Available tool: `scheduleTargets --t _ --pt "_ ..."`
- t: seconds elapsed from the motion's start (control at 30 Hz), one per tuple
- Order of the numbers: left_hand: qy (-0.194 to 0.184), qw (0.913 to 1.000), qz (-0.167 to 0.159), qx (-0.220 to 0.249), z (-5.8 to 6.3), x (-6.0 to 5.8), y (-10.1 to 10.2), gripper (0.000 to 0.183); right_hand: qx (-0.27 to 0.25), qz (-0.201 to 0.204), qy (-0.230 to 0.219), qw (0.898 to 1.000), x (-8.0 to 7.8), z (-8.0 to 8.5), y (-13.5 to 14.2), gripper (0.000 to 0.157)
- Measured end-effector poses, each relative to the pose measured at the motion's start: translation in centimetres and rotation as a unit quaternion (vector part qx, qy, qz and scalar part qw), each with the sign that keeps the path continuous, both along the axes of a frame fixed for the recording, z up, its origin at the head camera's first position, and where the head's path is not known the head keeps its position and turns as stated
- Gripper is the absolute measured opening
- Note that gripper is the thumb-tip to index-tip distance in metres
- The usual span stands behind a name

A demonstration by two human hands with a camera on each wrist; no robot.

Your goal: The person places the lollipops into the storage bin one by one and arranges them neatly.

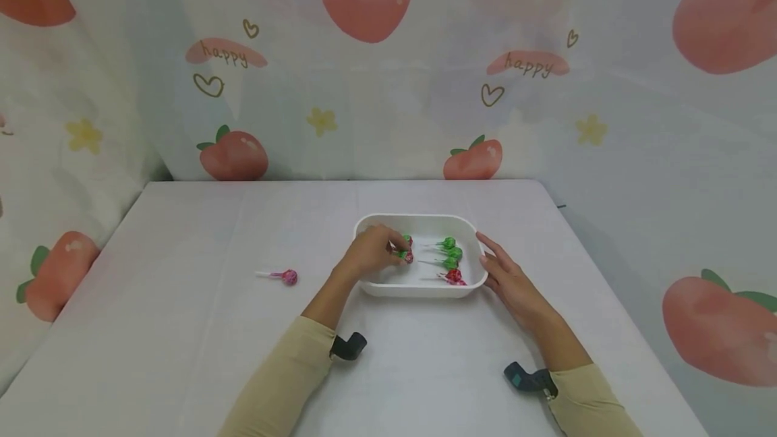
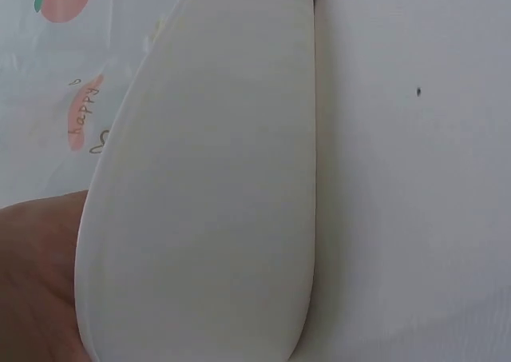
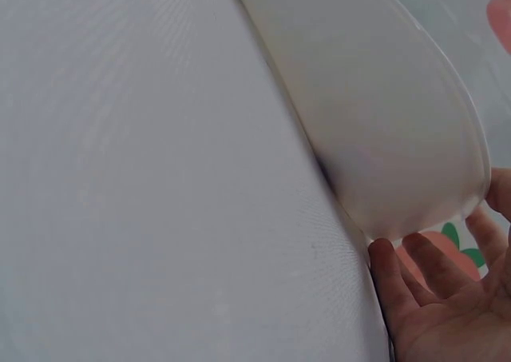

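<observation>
My left hand reaches over the near left rim of a white tray, its thumb and fingertips pinching a red-and-green lollipop. Just beyond lies another red-and-green lollipop, partly covered by the fingers. In the left wrist view the tray's side wall hides most of this hand. My right hand rests against the tray's right end, fingers extended along the outer wall. The right wrist view shows its fingertips touching low on that wall.
Inside the tray's right half, several green lollipops lie in a column, sticks pointing left, with red ones nearest me. A pink lollipop lies on the white-covered table left of the tray. A fruit-print curtain stands behind.
</observation>
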State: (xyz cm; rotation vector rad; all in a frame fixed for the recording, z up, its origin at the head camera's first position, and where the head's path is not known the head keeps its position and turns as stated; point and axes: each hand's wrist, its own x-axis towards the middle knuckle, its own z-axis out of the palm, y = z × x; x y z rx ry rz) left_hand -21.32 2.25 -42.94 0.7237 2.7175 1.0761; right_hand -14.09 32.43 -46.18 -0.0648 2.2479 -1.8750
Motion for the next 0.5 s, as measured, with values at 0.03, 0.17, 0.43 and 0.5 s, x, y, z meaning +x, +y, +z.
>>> scheduleTargets --t 0.03,0.17,0.43,0.5 --pt "0.000 0.9999 0.010 -0.014 -0.11 0.10 0.15 0.022 0.001 0.000 -0.001 1.000 0.00 0.00 0.02 0.061" --pt "0.005 0.9976 0.040 -0.056 -0.35 0.40 0.55 0.025 0.000 0.000 0.000 1.000 0.06 -0.01 -0.05 0.061" --pt "0.049 0.9935 0.039 -0.095 -0.57 0.63 0.75 0.023 -0.002 -0.004 -0.003 1.000 0.04 -0.16 0.11 0.061" --pt "0.059 0.9921 0.043 -0.102 -0.64 0.70 0.81 0.023 0.000 -0.003 -0.001 1.000 0.04 -0.08 0.10 0.061"
